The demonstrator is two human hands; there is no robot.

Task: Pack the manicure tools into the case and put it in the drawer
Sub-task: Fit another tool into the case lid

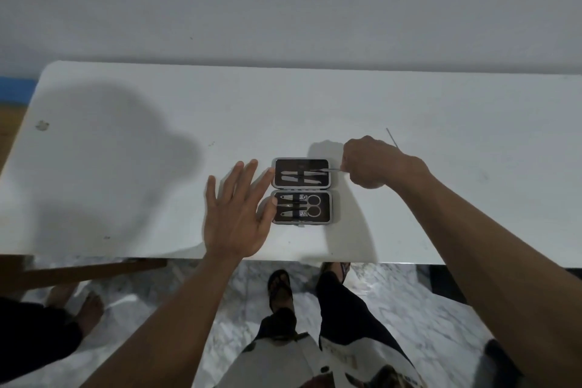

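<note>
The white tabletop (126,167) is smooth and hard, so anything small on it is likely to skid when pushed.

On it, near the front edge, the case (301,190) lies open flat in two hinged halves, one beyond the other. It looks rigid, small and probably light, so it would shift easily under a sideways push. The left hand (234,214) is spread with a released grip, fingertips touching the case's left edge, apparently to steady it. For carrying to the drawer, which is not in view, the sensible hold is across the closed case's long sides.

The near half already holds scissors (313,205) and what look like clippers (291,205), tucked under straps. The far half holds flat metal pieces.

The right hand (368,164) is clenched on a thin metal tool (324,170), pinching its outer end while the tip reaches over the far half. It is stiff, slim and likely slippery, best held near the end and slid lengthwise under its strap.

A thin needle-like tool (392,138) lies on the tabletop just beyond the right hand. It is awkward to pinch from a flat surface.
</note>
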